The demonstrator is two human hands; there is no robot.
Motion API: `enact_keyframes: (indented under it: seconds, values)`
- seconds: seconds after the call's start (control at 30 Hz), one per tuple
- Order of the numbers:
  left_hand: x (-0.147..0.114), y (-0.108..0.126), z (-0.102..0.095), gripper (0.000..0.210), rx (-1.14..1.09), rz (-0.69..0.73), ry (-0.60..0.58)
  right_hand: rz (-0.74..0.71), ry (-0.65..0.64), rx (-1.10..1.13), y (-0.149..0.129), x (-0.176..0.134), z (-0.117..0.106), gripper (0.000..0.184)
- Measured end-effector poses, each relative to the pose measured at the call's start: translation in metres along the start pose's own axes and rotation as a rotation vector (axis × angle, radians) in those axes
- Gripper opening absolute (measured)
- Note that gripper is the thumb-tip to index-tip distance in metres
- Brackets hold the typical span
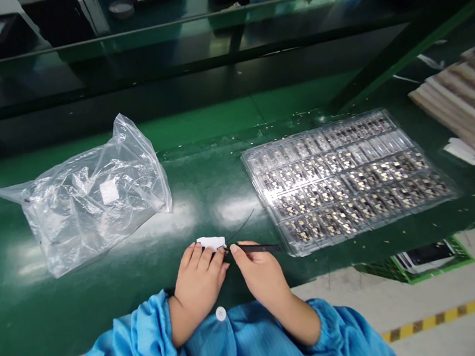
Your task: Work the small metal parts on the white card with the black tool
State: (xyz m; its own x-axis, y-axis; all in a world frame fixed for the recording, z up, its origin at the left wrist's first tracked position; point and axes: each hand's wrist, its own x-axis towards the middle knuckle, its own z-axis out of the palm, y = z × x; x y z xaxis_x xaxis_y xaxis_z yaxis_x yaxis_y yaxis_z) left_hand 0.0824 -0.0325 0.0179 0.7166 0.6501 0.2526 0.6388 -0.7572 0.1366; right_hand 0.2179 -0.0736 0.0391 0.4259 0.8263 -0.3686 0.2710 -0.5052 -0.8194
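Note:
My left hand [201,276] lies palm down at the table's front, its fingertips pressing on a small flat white-faced part [211,242]. Dark edges of that part show by the fingertips. Close beside it, my right hand [263,271] pinches slim black tweezers [263,248] between thumb and fingers. Their working end points left, towards the part, and the tips are mostly hidden by the fingers. A thin dark wire [243,225] runs up and right from near the part.
To the right lies a clear plastic tray [292,245] holding rows of small metallic circuit parts. A clear plastic bag [95,211] rests on the left. Stacked boards [464,100] stand at far right, and a green crate [416,280] sits below the table edge. A shelf [185,24] crosses the back.

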Motion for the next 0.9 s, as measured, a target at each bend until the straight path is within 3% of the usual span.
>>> enact_keyframes:
  seconds: [0.53, 0.9]
  values:
    - [0.0014, 0.0003, -0.0006, 0.025, 0.024, -0.009, -0.018, 0.031, -0.017, -0.003, -0.0014, 0.0005, -0.0007, 0.031]
    - [0.0011, 0.0030, 0.0003, 0.023, 0.078, -0.001, -0.055, -0.010, 0.073, 0.001, 0.0029, -0.0003, 0.0027, 0.032]
